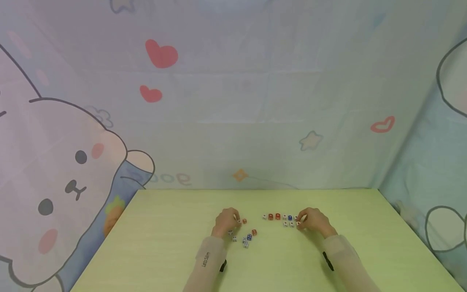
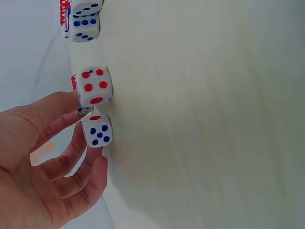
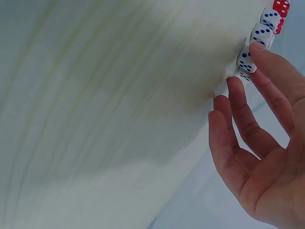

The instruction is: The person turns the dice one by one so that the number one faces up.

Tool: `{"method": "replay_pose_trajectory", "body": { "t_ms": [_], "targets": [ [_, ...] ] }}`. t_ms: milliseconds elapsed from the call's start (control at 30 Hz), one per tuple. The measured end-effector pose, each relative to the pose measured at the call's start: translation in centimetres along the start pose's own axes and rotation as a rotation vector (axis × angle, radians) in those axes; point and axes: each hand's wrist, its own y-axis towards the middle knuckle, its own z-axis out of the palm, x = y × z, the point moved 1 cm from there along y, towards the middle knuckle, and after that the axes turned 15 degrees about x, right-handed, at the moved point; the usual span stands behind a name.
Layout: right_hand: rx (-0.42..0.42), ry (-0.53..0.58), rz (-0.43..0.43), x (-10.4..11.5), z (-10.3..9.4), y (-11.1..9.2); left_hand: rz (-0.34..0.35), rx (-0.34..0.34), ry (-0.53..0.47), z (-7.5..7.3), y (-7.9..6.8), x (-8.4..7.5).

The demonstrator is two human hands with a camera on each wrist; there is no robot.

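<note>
At the left of the loose dice, my left hand pinches a white die between thumb and index finger. A red die lies right beside it. In the left wrist view that pinched die is mostly hidden behind two nearer white dice, one showing red dots and one showing blue dots. My right hand holds a white die at the right end of the front row. The right wrist view shows the thumb against this die, with the index finger behind.
A back row of white, red and blue dice runs behind the short front row of white dice. Loose dice, including a blue one and a red one, lie between the forearms. A printed curtain borders the pale yellow-green table.
</note>
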Motion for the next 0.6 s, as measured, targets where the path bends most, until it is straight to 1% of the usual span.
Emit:
{"method": "replay_pose_trajectory", "body": {
  "t_ms": [200,300,367,500,600],
  "targets": [
    [0.0,-0.006,0.011,0.1,-0.1,-0.1,0.018,0.017,-0.055,-0.5,-0.5,-0.4],
    [0.004,-0.001,0.014,0.0,-0.1,-0.2,0.039,0.018,-0.084,-0.8,-0.5,-0.9],
    [0.008,-0.001,0.009,0.0,-0.1,-0.3,0.061,0.017,-0.083,-0.8,-0.3,-1.3],
    [0.005,-0.002,0.008,-0.1,-0.1,-0.3,0.116,0.022,-0.059,-0.3,0.1,-2.5],
    [-0.006,-0.007,-0.004,0.0,0.0,-0.2,0.127,0.036,-0.043,0.8,0.7,-3.6]
  ]
}}
